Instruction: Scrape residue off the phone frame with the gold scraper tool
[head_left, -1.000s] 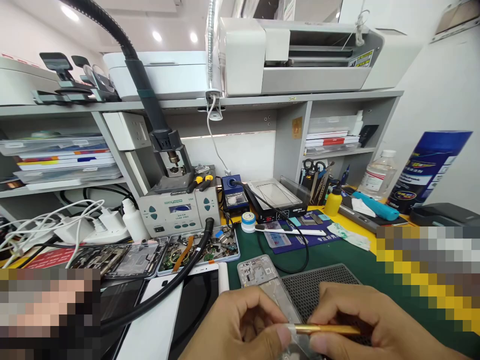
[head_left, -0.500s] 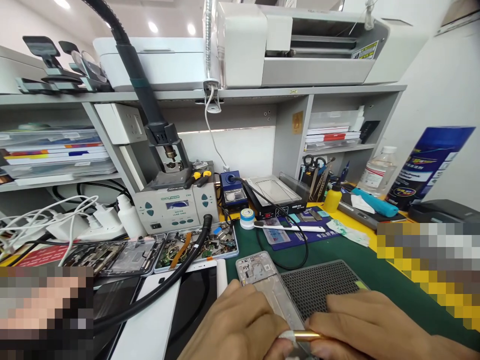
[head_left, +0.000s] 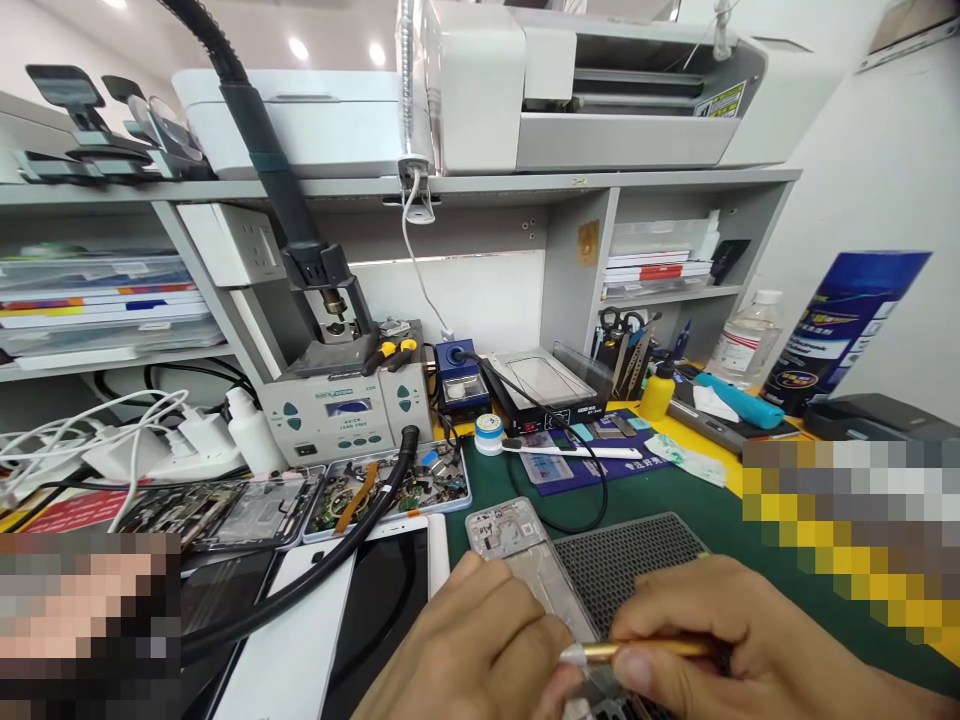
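My right hand [head_left: 690, 640] is closed round a slim gold-coloured pen-like tool [head_left: 600, 652], its pale grey tip pointing left. Curled right beside that tip is my left hand [head_left: 480, 640]; whatever its fingers pinch is hidden. Both hands are over the lower part of a silver phone frame [head_left: 508, 528], which lies at a slant with its top end showing. Small metallic parts show between the hands at the bottom edge, too covered to name. A grey perforated mat [head_left: 622, 562] lies beside the frame, partly under my right hand.
White phones [head_left: 300, 625] lie left, crossed by a thick black hose [head_left: 300, 590]. Behind are a parts tray [head_left: 442, 490], a hot-air station [head_left: 349, 415], a heating plate [head_left: 540, 385] and a white brush [head_left: 585, 452]. A yellow bottle [head_left: 658, 393] and blue spray can [head_left: 840, 320] stand right.
My right hand has turned and shifted slightly up and left along the gold tool, so more of its shaft shows. My left hand stays nearly in place. The whole view has shifted a little.
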